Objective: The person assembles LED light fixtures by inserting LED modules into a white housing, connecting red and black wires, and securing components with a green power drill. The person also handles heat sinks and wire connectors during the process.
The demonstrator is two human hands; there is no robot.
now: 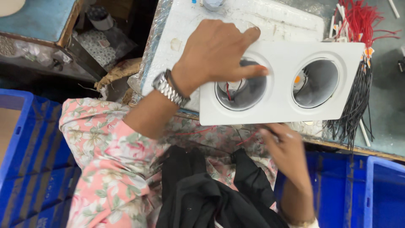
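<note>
Nearest me: a black cloth [211, 194] lies bunched in the lap, over a pink floral garment [105, 169].
Crates: blue plastic crates [33, 169] stand on both sides of the lap, below the counter edge.
Right hand: my right hand [287, 150] sits under the near edge of the fixture, fingers curled loosely around thin red wires [249, 138]; it is blurred, so I cannot tell how firm the pinch is.
Fixture: the white twin downlight housing [278, 84] lies flat at the near edge of the counter [388, 105], partly overhanging the lap, its two round openings facing up.
Left hand: my left hand [215, 52], metal watch on the wrist, is spread over the fixture's left end, forefinger stretched across the left opening and covering part of it.
Beside it: a bundle of red and black wires [358, 71] lies touching the fixture's right end.
Farther: a white foam-like pad [236, 21] lies under the fixture.
</note>
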